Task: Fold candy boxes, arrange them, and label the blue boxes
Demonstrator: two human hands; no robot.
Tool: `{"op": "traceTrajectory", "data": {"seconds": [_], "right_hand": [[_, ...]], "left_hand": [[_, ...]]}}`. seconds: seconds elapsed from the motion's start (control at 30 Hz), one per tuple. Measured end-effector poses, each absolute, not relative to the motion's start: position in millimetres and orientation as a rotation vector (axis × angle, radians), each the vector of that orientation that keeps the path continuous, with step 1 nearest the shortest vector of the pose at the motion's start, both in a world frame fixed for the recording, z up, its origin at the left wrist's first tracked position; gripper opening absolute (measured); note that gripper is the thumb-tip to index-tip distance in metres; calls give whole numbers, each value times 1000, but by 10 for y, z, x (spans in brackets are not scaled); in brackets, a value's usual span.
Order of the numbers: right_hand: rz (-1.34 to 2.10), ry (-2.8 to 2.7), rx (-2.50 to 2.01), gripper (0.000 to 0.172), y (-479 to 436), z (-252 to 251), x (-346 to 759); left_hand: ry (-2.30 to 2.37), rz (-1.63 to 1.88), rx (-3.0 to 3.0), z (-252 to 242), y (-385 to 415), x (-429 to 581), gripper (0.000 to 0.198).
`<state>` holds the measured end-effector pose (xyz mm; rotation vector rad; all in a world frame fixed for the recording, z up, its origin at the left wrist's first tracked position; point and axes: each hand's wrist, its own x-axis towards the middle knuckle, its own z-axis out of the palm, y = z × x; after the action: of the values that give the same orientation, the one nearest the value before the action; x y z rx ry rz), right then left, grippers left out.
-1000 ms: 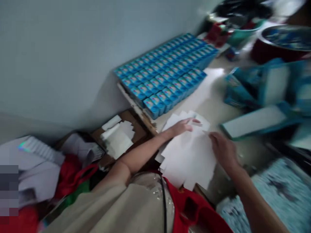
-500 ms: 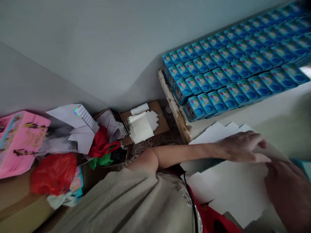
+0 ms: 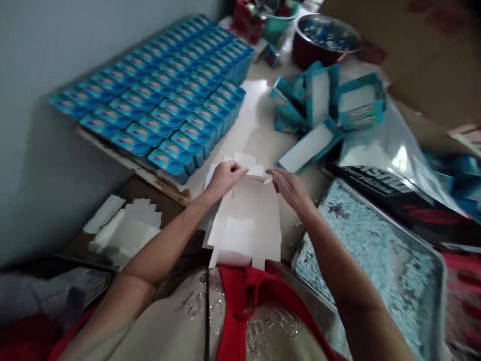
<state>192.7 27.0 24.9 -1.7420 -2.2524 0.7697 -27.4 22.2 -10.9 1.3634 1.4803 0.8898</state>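
A flat white cardboard box blank (image 3: 251, 205) with cut flaps lies in front of me at the table edge, its near end close to my body. More white sheets show under its left side. My left hand (image 3: 225, 178) is closed in a pinch on a flap at the blank's far end. Opposite it, my right hand (image 3: 286, 186) has its fingertips closed on the right corner of that same end. Between the hands the small flaps stand partly bent up. The exact fold is blurred.
Rows of blue boxes (image 3: 165, 108) fill the left of the table. Blue cartons (image 3: 313, 145) lie in a heap beyond my right hand. A metal tray (image 3: 445, 296) of pale blue pieces is at right. A pot (image 3: 300, 50) stands behind; loose cardboard (image 3: 131, 228) lies lower left.
My view has swung right, bringing the tray, cartons and pot into sight. My hands, earlier over the white cardboard sheets, now both grip the far end of a blank.
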Motion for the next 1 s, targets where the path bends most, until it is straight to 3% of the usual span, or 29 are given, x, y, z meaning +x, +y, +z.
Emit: {"op": "traceTrajectory", "data": {"seconds": [0.13, 0.2, 0.37, 0.47, 0.67, 0.9, 1.0], "right_hand": [[913, -2323, -1839, 39, 349, 275, 2003], [997, -2330, -1754, 33, 329, 260, 2029], [1445, -1872, -1629, 45, 284, 210, 2104], [1350, -1745, -1625, 64, 315, 215, 2086], [1031, -1809, -1822, 46, 508, 140, 2054], [1396, -1833, -1638, 47, 454, 153, 2230], [1102, -2146, -1765, 37, 528, 237, 2100]], "left_hand": [[1384, 720, 1434, -57, 194, -287, 34], [1419, 642, 1497, -6, 128, -289, 30], [1511, 627, 1477, 112, 81, -186, 27], [1572, 723, 1433, 152, 149, -53, 30], [1567, 708, 1440, 141, 351, 108, 29], [1515, 548, 1689, 45, 396, -6, 28], [1521, 324, 1929, 99, 504, -6, 28]]}}
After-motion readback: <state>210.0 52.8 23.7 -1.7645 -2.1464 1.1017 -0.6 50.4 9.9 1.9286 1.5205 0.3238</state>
